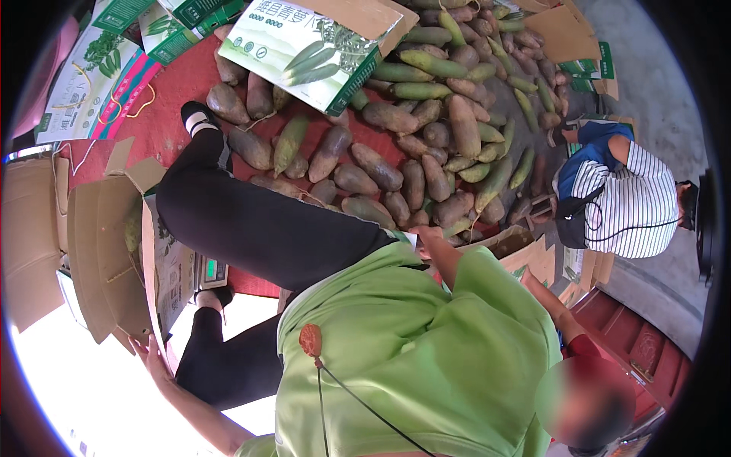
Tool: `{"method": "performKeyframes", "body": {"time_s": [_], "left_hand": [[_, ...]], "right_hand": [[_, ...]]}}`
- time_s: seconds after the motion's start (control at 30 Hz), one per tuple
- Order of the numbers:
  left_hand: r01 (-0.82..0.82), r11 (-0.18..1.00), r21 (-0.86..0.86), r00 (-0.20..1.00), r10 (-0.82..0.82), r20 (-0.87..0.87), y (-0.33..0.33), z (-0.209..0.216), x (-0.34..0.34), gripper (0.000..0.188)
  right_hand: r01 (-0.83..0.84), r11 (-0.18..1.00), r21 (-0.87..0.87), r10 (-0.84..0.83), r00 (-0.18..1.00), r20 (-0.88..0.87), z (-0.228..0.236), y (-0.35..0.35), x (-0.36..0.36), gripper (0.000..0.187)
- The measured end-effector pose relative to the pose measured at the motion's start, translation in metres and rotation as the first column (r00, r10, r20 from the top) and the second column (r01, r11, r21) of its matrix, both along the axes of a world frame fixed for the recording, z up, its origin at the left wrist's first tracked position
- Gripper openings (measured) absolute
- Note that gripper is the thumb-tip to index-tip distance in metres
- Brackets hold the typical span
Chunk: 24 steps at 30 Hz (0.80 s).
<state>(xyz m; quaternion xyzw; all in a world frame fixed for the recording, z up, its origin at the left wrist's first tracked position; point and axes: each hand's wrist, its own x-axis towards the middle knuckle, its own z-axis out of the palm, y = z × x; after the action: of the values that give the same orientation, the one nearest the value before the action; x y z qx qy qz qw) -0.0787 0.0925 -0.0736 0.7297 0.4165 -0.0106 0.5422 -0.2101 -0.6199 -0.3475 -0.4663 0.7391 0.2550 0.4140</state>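
My left hand point(152, 359) grips the lower edge of an open cardboard box point(169, 270), its fingers along the wall. The box stands on or against a digital scale point(213, 270) with a lit display. Inside it part of a long green radish point(132, 228) shows. My right hand point(428, 234) is beside my green shirt, at the near edge of a large heap of radishes point(377, 167), some green, others brownish with soil. Its fingers are small and partly hidden, so I cannot make out whether it holds anything. A pale edge shows close to it.
The heap lies on red sheeting point(179, 76). A printed white-and-green carton point(304, 49) leans over it; more cartons point(91, 84) stand at far left. A person in a striped shirt point(628, 190) crouches at right, and another person with a red sleeve point(582, 346) is close by.
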Motion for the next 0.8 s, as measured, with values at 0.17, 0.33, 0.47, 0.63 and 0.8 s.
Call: {"method": "performKeyframes", "body": {"time_s": [0.17,0.33,0.47,0.63,0.8], "left_hand": [[0.017,1.0,0.014,1.0,-0.017,0.007,-0.014,0.016,0.013,0.088],[0.052,0.998,0.028,0.999,-0.052,-0.007,-0.017,0.022,0.006,0.082],[0.091,0.976,0.197,0.987,-0.062,-0.148,-0.05,0.036,0.025,0.089],[0.076,0.97,0.231,0.978,-0.027,-0.208,-0.049,0.046,0.025,0.104],[0.007,0.991,0.132,1.0,-0.004,-0.025,-0.045,0.042,0.015,0.104]], "right_hand": [[0.092,0.99,0.105,-0.105,0.987,0.123,0.085,0.022,0.057,0.038],[-0.322,0.924,0.209,0.208,0.878,0.431,0.124,0.019,0.129,0.043],[-0.394,0.919,0.004,0.285,0.67,0.686,0.193,0.051,0.213,0.055],[-0.651,0.744,-0.148,0.42,0.283,0.862,0.26,0.095,0.318,0.067],[-0.807,0.474,-0.352,0.363,-0.185,0.913,0.354,0.206,0.384,0.061]]}}
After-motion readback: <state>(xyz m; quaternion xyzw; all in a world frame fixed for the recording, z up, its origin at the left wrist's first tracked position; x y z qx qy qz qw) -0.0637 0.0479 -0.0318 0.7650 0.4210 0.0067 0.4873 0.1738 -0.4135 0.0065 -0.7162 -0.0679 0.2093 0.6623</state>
